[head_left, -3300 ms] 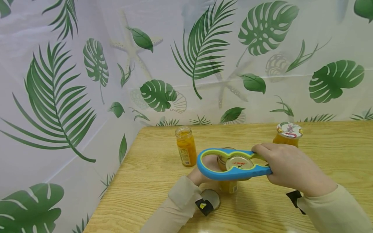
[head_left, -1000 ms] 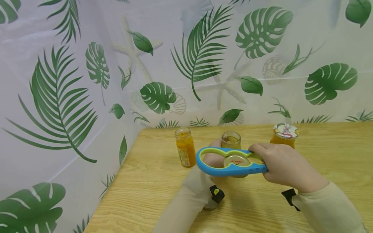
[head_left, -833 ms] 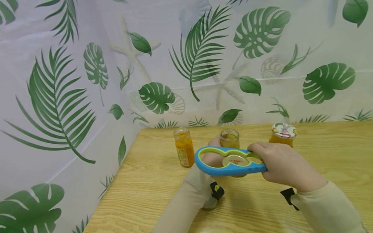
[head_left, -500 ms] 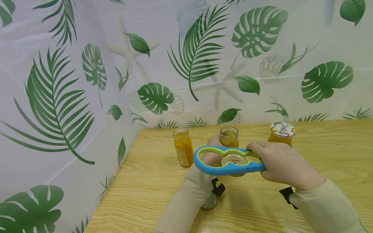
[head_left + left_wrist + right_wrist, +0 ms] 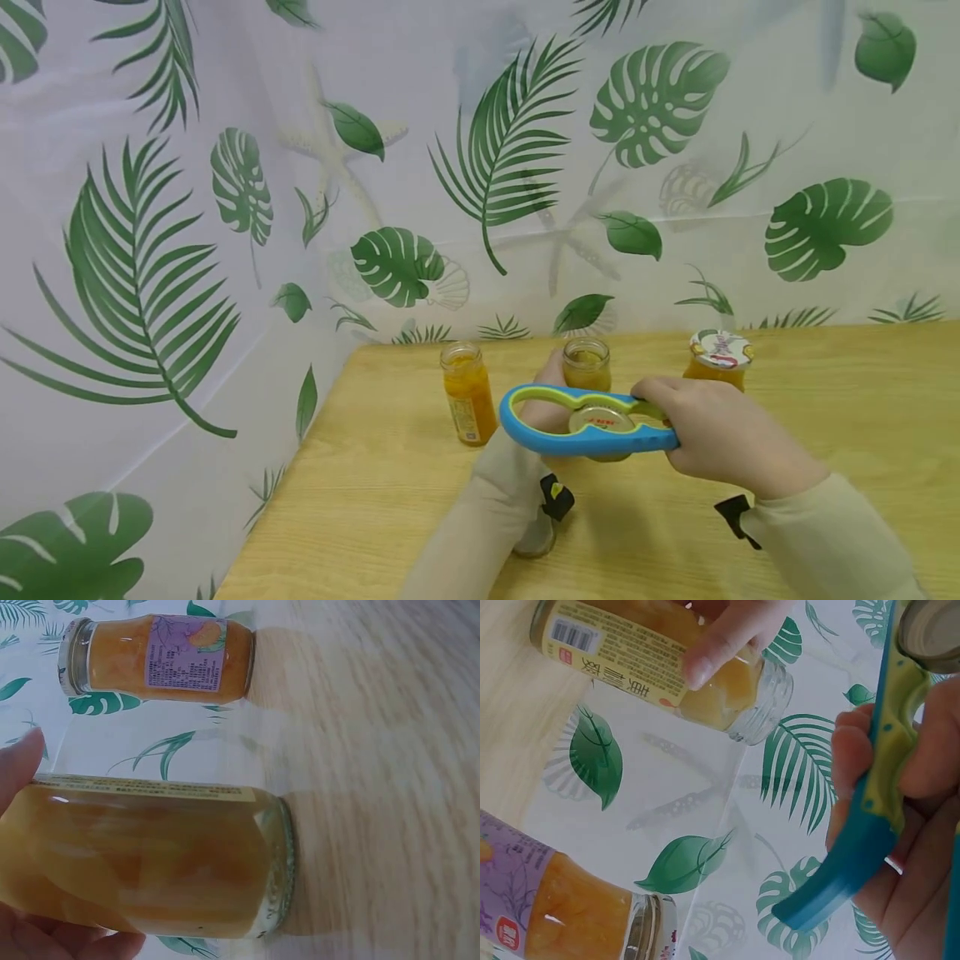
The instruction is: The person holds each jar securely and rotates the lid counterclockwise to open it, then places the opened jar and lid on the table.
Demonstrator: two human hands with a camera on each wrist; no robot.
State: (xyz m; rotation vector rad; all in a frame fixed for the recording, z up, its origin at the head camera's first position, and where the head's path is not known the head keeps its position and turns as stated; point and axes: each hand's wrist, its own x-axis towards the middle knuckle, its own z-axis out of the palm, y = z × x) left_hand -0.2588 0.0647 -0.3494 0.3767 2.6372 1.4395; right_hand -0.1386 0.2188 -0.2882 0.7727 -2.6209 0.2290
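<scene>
My left hand (image 5: 739, 630) grips an uncapped glass jar (image 5: 587, 372) of yellow fruit, its thumb across the label side. The jar stands upright, its mouth showing just beyond the opener in the head view. My right hand (image 5: 731, 429) grips the handles of a blue and yellow-green jar opener (image 5: 558, 443), held above the table. A round metal lid (image 5: 600, 419) with red print sits within the opener's jaws, apart from the jar. Part of my left hand is hidden behind the opener.
An uncapped jar of orange fruit (image 5: 471, 400) stands at the left. A capped jar (image 5: 718, 354) with a patterned lid stands back right, partly behind my right hand. A loose lid (image 5: 536, 538) lies by my left sleeve. Leaf-patterned sheeting (image 5: 420, 183) borders the table (image 5: 360, 475).
The jar in my left hand has moved from beneath the opener to beyond it, and its open mouth now shows. The lid stays in the opener, which has shifted little.
</scene>
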